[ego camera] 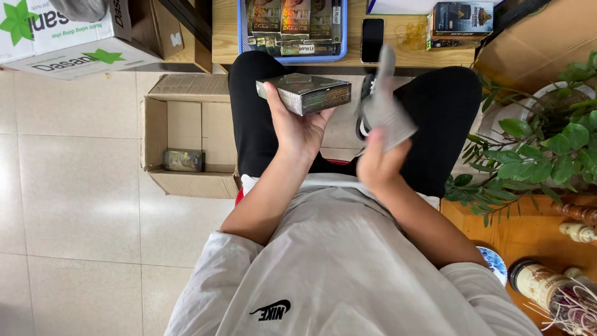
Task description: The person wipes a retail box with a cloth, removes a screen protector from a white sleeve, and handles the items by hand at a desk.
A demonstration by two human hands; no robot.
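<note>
Item: small flat box, dark with shiny printed sides, shallow raised lid panel on top. Location: held in the air over the lap, level, in front of the worktop.

Left hand: closed under and around the box, palm beneath, thumb up the near left side, fingertips at the far edge. Grip looks firm.

Right hand: closed on a grey, blurred object, flat and sheet-like, possibly a wrapper or a dispenser; its kind cannot be told. It stands just right of the box, not touching it.

Surroundings: blue tray on the worktop holding more printed boxes; black phone beside it; further box to the right. Open carton on the floor at left, one small box lying inside. Potted plant at right.

Handling note (judgement): the box is best kept level and steady, supported from below, with the thumb clear of the faces the grey object must meet. The right hand does well to bring the object on squarely, edge to edge, and slowly; the shiny surface may slip, and corners may crush under too tight a squeeze.
</note>
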